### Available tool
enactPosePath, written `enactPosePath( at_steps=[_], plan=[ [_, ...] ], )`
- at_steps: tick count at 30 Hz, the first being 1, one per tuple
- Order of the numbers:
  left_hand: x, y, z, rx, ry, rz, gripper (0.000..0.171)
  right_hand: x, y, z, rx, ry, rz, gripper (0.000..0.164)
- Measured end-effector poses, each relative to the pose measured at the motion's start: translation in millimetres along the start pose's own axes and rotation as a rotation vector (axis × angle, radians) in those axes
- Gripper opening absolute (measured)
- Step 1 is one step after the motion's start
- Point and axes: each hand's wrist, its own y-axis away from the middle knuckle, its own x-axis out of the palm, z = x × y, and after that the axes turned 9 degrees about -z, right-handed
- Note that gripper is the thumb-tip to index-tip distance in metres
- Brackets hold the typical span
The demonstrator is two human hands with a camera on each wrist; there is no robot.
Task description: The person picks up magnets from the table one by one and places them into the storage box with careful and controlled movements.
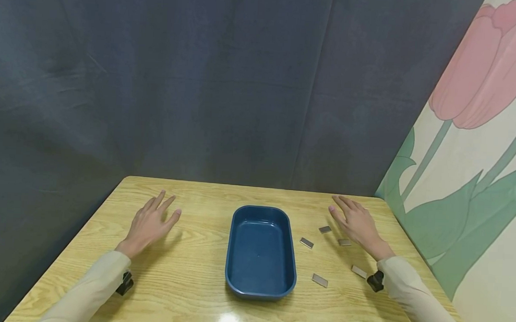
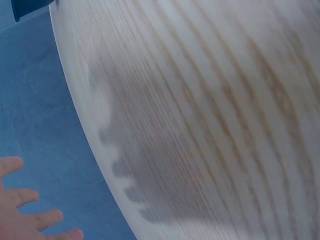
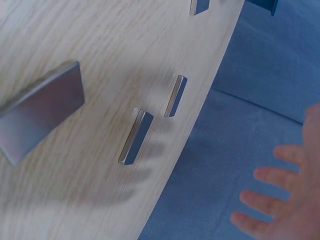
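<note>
A deep blue rectangular tray (image 1: 258,293) with rounded corners stands on the wooden table, nothing lying in it. To its right lie several small flat metallic blocks, among them one by the tray's upper right side (image 1: 307,243), and a block (image 1: 320,280) lower down. My left hand (image 1: 149,223) hovers over the table left of the tray, fingers spread, holding nothing. On the other side my right hand (image 1: 356,223) is held above the blocks, its fingers extended and free. Two blocks (image 3: 136,137) show near its shadow in the right wrist view, with a larger-looking block (image 3: 47,112) closer to the camera.
The wooden table (image 1: 183,282) ends at a dark curtain (image 1: 226,92) behind and to the left. A wall painted with pink tulips (image 1: 482,79) borders it on the right. Each wrist carries a small black device (image 1: 375,281).
</note>
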Motion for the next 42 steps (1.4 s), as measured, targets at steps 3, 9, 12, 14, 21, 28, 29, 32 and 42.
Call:
enactPosePath(
  at_steps=[3, 9, 12, 14, 21, 28, 29, 32, 42],
  plan=[
    [0.3, 0.3, -0.6, 0.002, -0.001, 0.008, 0.067, 0, 0, 1, 0.003, -0.002, 0.007, 0.055],
    [2.0, 1.3, -1.7, 0.018, -0.001, 0.005, 0.065, 2, -1, 3, -0.002, -0.011, 0.003, 0.055],
    [2.5, 1.5, -2.2, 0.024, 0.003, -0.002, 0.065, 2, -1, 5, -0.002, -0.018, 0.007, 0.055],
    [2.8, 1.6, -2.6, 0.024, 0.008, -0.006, 0.064, 2, -1, 6, -0.004, -0.017, 0.012, 0.055],
    [3.8, 2.6, -3.2, 0.022, 0.041, -0.016, 0.064, 2, -1, 8, -0.019, -0.025, 0.015, 0.054],
    [5.5, 3.4, -4.2, 0.029, 0.047, -0.018, 0.064, 3, 0, 10, -0.025, -0.033, 0.032, 0.054],
    [5.6, 3.4, -4.5, 0.032, 0.047, -0.018, 0.064, 3, 0, 10, -0.024, -0.035, 0.034, 0.054],
    [5.7, 3.3, -5.5, 0.034, 0.050, -0.016, 0.063, 4, 0, 12, -0.021, -0.046, 0.041, 0.054],
    [5.0, 4.1, -10.2, 0.040, 0.075, -0.016, 0.063, 6, 0, 15, -0.012, -0.042, 0.067, 0.054]
  ],
)
